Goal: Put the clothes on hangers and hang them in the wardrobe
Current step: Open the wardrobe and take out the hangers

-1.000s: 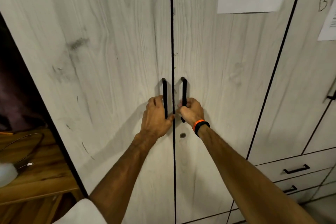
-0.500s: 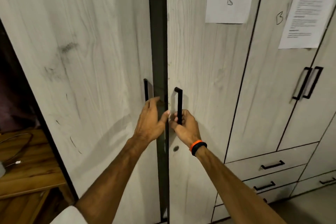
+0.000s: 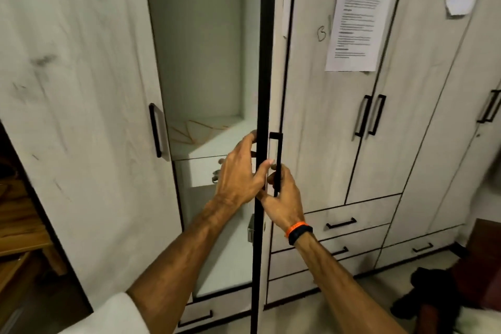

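Observation:
The pale wood wardrobe stands open in front of me. Its left door (image 3: 81,116) is swung wide to the left, black handle (image 3: 156,130) free. The right door (image 3: 262,62) shows edge-on. My left hand (image 3: 238,173) grips that door's edge, fingers behind it and thumb on the front. My right hand (image 3: 282,192), with an orange and black wristband, holds the right door's black handle (image 3: 276,149). Inside are an inner shelf (image 3: 214,138) with thin brownish outlines lying on it, possibly hangers, and a small inner drawer (image 3: 200,173).
More closed wardrobe doors (image 3: 325,130) with a printed sheet (image 3: 357,19) stand to the right, with drawers (image 3: 349,219) below. A dark bundle (image 3: 431,293) lies low at the right. A wooden table (image 3: 19,228) is at the left.
Both doors have swung open, baring the inside. My left hand left the left door's handle and now grips the right door's edge. My right hand stays on its handle.

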